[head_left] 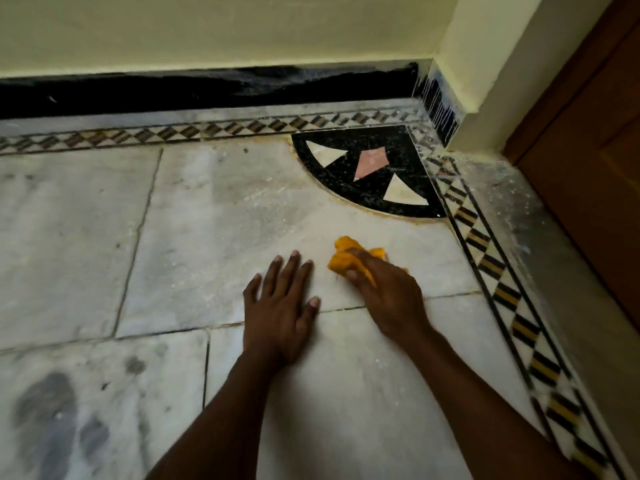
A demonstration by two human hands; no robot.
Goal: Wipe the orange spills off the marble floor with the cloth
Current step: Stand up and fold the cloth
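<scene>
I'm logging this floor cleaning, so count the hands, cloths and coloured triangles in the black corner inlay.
Hands: 2, left hand flat on the floor, right hand gripping the cloth
Cloths: 1, orange cloth
Inlay triangles: 3, in the black inlay
Total: 6

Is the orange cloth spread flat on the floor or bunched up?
Bunched up. The cloth shows as a crumpled lump with folds, gripped under the right hand, not lying flat on the marble floor.

The marble floor looked smooth, dull and dusty; the orange cloth soft and crumpled; the skirting glossy black stone; the door matt brown wood.
</scene>
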